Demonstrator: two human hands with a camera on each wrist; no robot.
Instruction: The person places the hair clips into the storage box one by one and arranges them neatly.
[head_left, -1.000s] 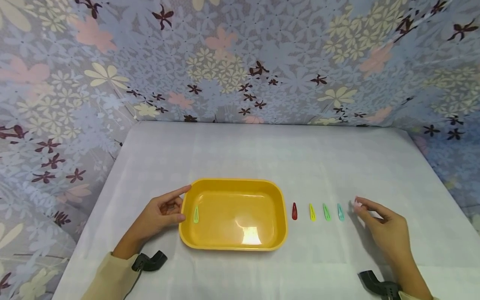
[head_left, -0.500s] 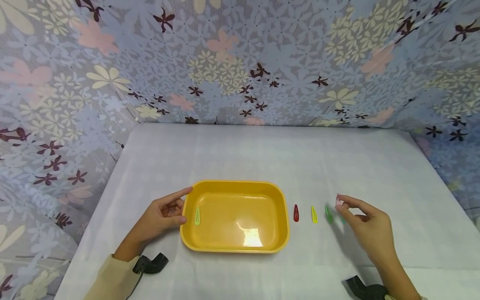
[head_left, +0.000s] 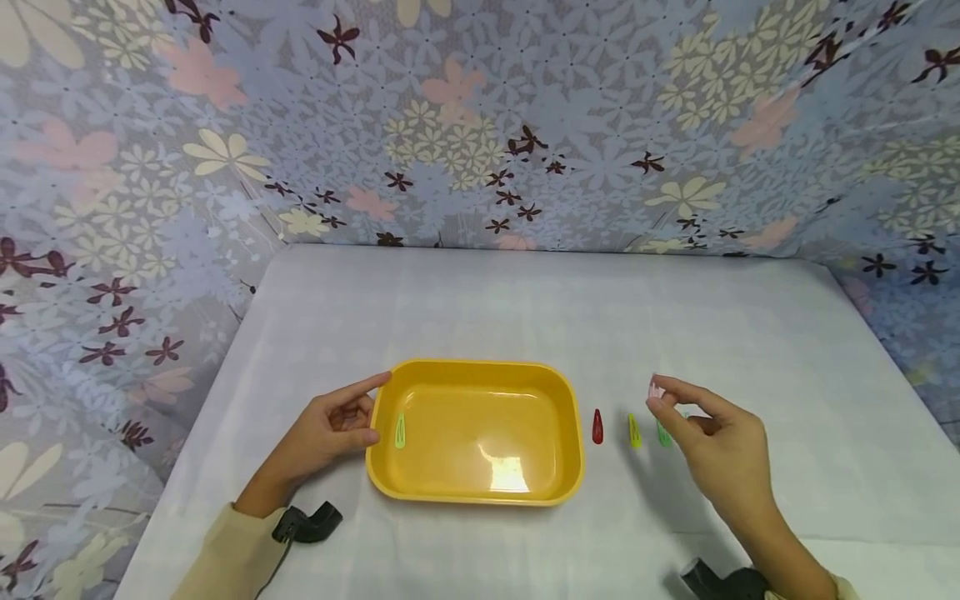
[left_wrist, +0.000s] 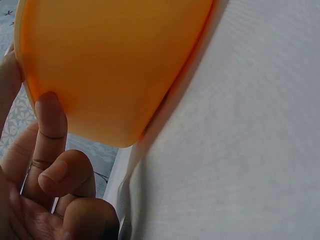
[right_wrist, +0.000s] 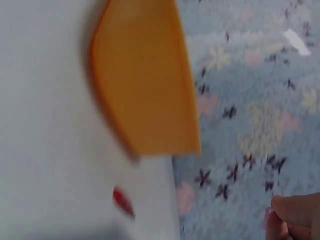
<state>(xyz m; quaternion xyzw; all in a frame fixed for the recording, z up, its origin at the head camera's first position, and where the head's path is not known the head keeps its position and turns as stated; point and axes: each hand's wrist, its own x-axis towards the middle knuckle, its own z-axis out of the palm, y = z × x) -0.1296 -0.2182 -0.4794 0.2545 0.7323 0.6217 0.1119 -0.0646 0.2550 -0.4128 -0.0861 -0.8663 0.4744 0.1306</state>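
A yellow tray point(head_left: 480, 492) stands on the white-covered table. My left hand point(head_left: 333, 433) holds its left edge, with the thumb at the rim and the index finger at the far corner. One light green snap hair clip point(head_left: 401, 431) lies inside, near the left end. My right hand point(head_left: 716, 437) pinches a small pink hair clip point(head_left: 655, 389) between thumb and index finger, above the table. Below and beside that hand lie a green clip point(head_left: 663, 434) and a mostly hidden blue one point(head_left: 685, 413). A yellow clip point(head_left: 634, 431) and a red clip point(head_left: 597, 427) lie nearer the tray.
White cloth point(head_left: 480, 300) covers the table. Floral fabric point(head_left: 465, 125) hangs behind and at both sides. Each wrist wears a black camera mount, seen on the left point(head_left: 307, 523) and the right point(head_left: 723, 581).
My right hand has moved left with the pink hair clip, from right of the clip row to above its right part. The left hand stays at the tray's edge.
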